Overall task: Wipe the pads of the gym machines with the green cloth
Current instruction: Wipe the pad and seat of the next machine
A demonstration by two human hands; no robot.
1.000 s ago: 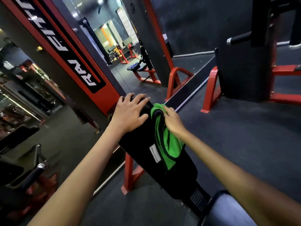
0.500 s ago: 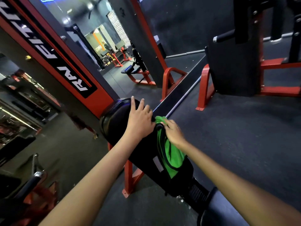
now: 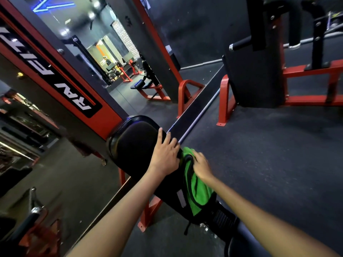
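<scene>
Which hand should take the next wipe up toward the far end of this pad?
Right. The right hand already presses the green cloth onto the black pad; the left hand lies flat on bare pad, apparently steadying it.

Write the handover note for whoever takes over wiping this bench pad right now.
Left hand: flat on the black bench pad, fingers spread, holding nothing.
Right hand: presses the green cloth against the pad's right edge, fingers over the cloth's top end.
Cloth: draped along the pad's near half, beside the white label.
Done: cannot tell how much of the pad is wiped.
Left: the pad's far rounded end, then the other machines' pads.
</scene>
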